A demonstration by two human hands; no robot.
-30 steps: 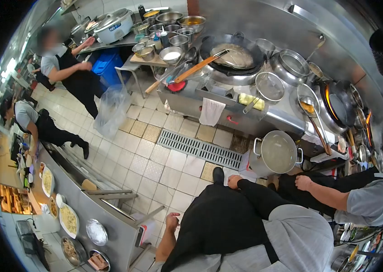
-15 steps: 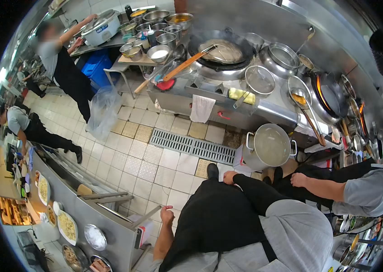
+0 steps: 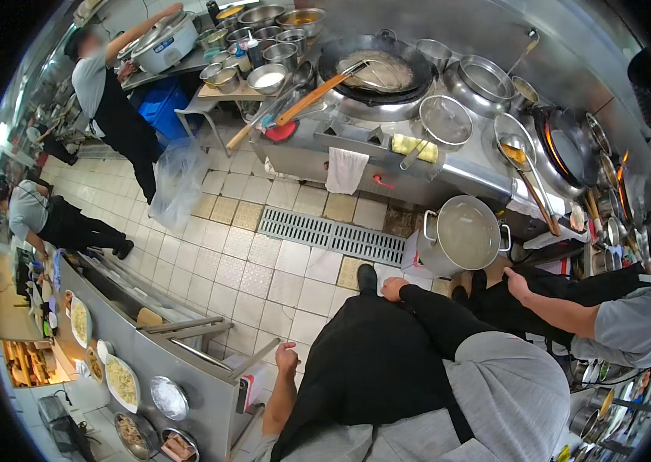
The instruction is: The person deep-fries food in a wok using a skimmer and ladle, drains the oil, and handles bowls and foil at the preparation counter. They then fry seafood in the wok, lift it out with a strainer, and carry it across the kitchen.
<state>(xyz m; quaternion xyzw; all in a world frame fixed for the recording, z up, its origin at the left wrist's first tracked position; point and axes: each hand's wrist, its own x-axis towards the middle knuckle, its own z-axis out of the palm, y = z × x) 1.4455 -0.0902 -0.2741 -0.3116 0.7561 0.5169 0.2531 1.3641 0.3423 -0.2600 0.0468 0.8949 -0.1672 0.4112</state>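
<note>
My left hand (image 3: 287,359) hangs beside my black apron, close to the corner of the steel counter (image 3: 206,396). Its fingers are loosely curled and I see nothing in them. My right hand (image 3: 395,289) is closed in a fist in front of the apron, left of a large two-handled pot (image 3: 464,268); it shows no object. The pot holds cloudy liquid and stands by the stove front. Across the floor, a wok (image 3: 338,69) with pale liquid sits on the stove. A wooden-handled strainer (image 3: 312,99) lies over its edge.
A co-worker's hand (image 3: 518,284) is right of the pot. Another person (image 3: 110,100) reaches over a rice cooker (image 3: 165,48); a third bends at the left counter. A drain grate (image 3: 333,237) crosses the floor. Plates of food (image 3: 122,383) line the counter.
The co-worker's hand at right has risen towards the pot. The person at the rice cooker has reached further across it. My hands stay nearly as they were; the view has shifted slightly.
</note>
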